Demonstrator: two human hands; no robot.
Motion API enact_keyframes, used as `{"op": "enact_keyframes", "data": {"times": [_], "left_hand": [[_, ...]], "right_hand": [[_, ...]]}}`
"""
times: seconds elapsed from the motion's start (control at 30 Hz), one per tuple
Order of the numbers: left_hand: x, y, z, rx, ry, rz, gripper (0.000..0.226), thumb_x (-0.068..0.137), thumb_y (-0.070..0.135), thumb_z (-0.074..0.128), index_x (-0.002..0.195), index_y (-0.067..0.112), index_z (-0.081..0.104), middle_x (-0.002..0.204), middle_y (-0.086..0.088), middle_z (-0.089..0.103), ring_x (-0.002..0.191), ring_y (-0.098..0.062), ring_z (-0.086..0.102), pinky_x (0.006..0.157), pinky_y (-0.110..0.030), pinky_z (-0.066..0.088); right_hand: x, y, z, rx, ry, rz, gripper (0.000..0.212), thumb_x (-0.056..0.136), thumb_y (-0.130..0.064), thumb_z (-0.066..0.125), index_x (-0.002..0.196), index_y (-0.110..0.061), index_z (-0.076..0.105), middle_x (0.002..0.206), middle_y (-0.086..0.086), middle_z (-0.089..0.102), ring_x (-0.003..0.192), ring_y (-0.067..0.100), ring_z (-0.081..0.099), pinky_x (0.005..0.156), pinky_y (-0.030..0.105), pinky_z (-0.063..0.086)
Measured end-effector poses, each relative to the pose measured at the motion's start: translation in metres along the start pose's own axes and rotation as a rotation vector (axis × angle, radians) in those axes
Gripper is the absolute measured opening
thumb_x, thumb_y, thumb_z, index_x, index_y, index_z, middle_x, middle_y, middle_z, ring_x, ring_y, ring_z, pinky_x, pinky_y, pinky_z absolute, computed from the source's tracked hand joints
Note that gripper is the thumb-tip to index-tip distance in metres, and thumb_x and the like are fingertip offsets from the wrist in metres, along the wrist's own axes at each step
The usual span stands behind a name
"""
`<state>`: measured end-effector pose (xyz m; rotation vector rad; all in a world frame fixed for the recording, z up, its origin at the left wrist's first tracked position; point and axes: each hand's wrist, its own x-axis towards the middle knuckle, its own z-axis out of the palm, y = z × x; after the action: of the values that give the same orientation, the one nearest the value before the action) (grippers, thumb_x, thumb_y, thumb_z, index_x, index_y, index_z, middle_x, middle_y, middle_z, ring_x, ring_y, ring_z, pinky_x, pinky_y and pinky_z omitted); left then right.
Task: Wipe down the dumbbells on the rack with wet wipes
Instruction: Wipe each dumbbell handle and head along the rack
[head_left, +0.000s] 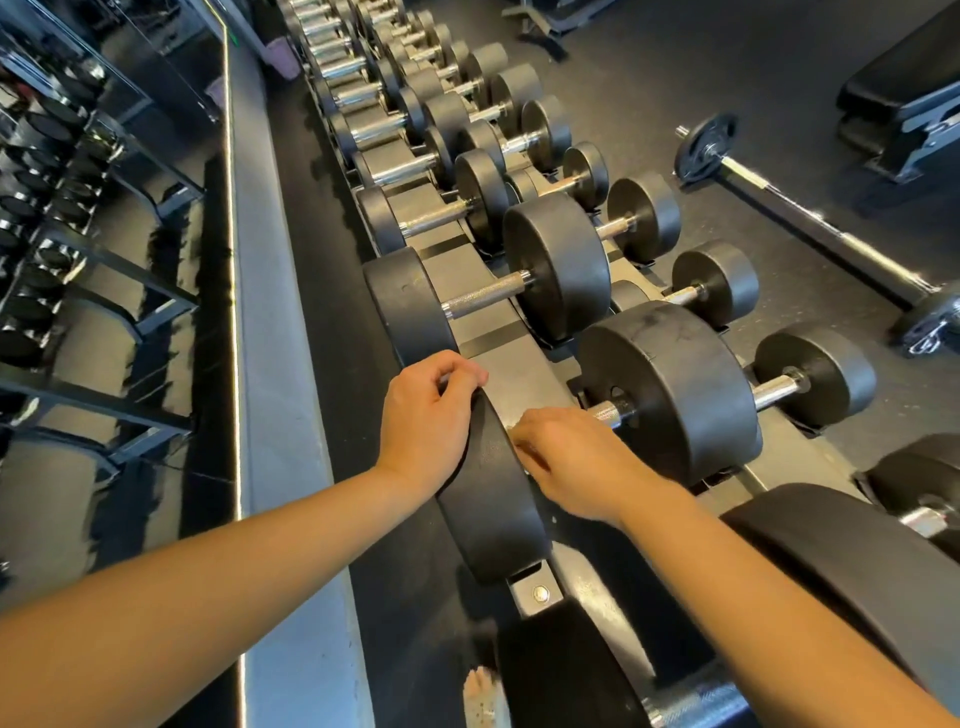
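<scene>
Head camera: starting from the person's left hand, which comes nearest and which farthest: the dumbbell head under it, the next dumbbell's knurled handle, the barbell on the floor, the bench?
1. Dumbbell head: the left hand grips its rim.
2. Knurled handle: next dumbbell up the rack.
3. Barbell: lying out to the right of the rack.
4. Bench: top right corner, farthest.

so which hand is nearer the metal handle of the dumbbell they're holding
Right. The right hand is over the handle; the left hand grips the rim of the wall-side head.
</scene>
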<state>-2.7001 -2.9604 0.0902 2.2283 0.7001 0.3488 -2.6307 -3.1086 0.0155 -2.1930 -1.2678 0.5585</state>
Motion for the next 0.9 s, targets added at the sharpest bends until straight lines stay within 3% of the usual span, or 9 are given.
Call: {"op": "enact_keyframes", "data": {"times": [0.07, 0.13, 0.2, 0.3, 0.4, 0.5, 0.67, 0.77, 0.9], "left_hand": [[0.000, -0.001, 0.001, -0.005, -0.001, 0.005, 0.023, 0.102, 0.021, 0.056, 0.097, 0.018, 0.078, 0.094, 0.009, 0.074, 0.097, -0.006, 0.066, 0.083, -0.013, 0.046], [0.000, -0.002, 0.000, -0.010, -0.005, 0.015, 0.023, 0.102, 0.021, 0.056, 0.096, 0.018, 0.078, 0.093, 0.009, 0.074, 0.097, -0.007, 0.066, 0.085, -0.016, 0.048], [0.001, -0.002, 0.000, -0.009, -0.013, 0.017, 0.022, 0.102, 0.020, 0.056, 0.096, 0.017, 0.078, 0.093, 0.008, 0.074, 0.097, -0.008, 0.066, 0.086, -0.019, 0.049], [0.000, -0.001, -0.001, -0.012, -0.017, 0.022, 0.021, 0.101, 0.019, 0.057, 0.094, 0.018, 0.077, 0.090, 0.008, 0.074, 0.095, -0.009, 0.066, 0.085, -0.022, 0.050], [0.000, 0.000, -0.002, -0.006, -0.029, 0.046, 0.021, 0.101, 0.019, 0.057, 0.092, 0.019, 0.076, 0.088, 0.009, 0.072, 0.092, -0.009, 0.066, 0.082, -0.019, 0.050], [0.001, 0.001, -0.003, 0.012, -0.055, 0.063, 0.022, 0.101, 0.020, 0.055, 0.093, 0.018, 0.075, 0.089, 0.009, 0.072, 0.093, -0.008, 0.066, 0.081, -0.015, 0.049], [-0.001, 0.001, -0.002, 0.003, -0.044, 0.056, 0.022, 0.102, 0.020, 0.055, 0.096, 0.017, 0.076, 0.092, 0.009, 0.073, 0.096, -0.007, 0.066, 0.084, -0.013, 0.047], [-0.002, 0.001, -0.002, 0.023, -0.041, 0.052, 0.023, 0.103, 0.022, 0.054, 0.096, 0.018, 0.076, 0.092, 0.010, 0.073, 0.095, -0.005, 0.065, 0.083, -0.015, 0.047], [-0.002, 0.002, -0.002, 0.058, -0.053, 0.069, 0.025, 0.103, 0.028, 0.054, 0.092, 0.020, 0.074, 0.085, 0.008, 0.071, 0.089, -0.007, 0.064, 0.078, -0.018, 0.049]], "right_hand": [[-0.012, 0.006, 0.014, 0.015, 0.147, -0.074, 0.026, 0.103, -0.030, 0.054, 0.122, -0.026, 0.070, 0.141, -0.004, 0.058, 0.131, 0.017, 0.049, 0.112, 0.038, 0.040], [0.000, 0.007, 0.012, 0.070, 0.118, -0.022, 0.024, 0.104, -0.031, 0.051, 0.114, -0.024, 0.071, 0.134, -0.001, 0.063, 0.128, 0.021, 0.053, 0.110, 0.040, 0.042], [0.029, 0.002, -0.003, 0.117, -0.163, 0.101, 0.022, 0.104, -0.028, 0.048, 0.095, -0.018, 0.065, 0.103, 0.007, 0.070, 0.097, 0.026, 0.064, 0.094, 0.045, 0.051], [0.079, 0.000, -0.024, 0.245, -0.732, 0.284, 0.025, 0.104, -0.020, 0.050, 0.094, -0.001, 0.065, 0.096, 0.024, 0.072, 0.078, 0.029, 0.069, 0.097, 0.047, 0.056], [0.108, 0.012, -0.023, 0.328, -1.069, 0.493, 0.038, 0.105, -0.026, 0.043, 0.099, 0.004, 0.065, 0.077, 0.018, 0.066, 0.062, 0.023, 0.061, 0.088, 0.046, 0.057], [0.110, 0.017, -0.018, 0.332, -1.239, 0.471, 0.034, 0.105, -0.025, 0.036, 0.104, -0.001, 0.060, 0.070, 0.011, 0.059, 0.055, 0.019, 0.053, 0.076, 0.040, 0.057], [0.068, 0.003, -0.018, 0.187, -0.539, 0.245, 0.028, 0.105, -0.023, 0.044, 0.084, -0.012, 0.060, 0.077, 0.005, 0.060, 0.064, 0.018, 0.056, 0.067, 0.034, 0.049], [0.025, -0.002, -0.012, 0.079, -0.192, 0.068, 0.029, 0.105, -0.028, 0.043, 0.081, -0.021, 0.058, 0.079, 0.000, 0.058, 0.081, 0.022, 0.057, 0.077, 0.038, 0.043], [-0.013, -0.002, 0.004, -0.081, 0.230, -0.148, 0.011, 0.096, -0.026, 0.064, 0.103, -0.025, 0.072, 0.098, -0.005, 0.069, 0.100, 0.016, 0.056, 0.098, 0.035, 0.041]]}}
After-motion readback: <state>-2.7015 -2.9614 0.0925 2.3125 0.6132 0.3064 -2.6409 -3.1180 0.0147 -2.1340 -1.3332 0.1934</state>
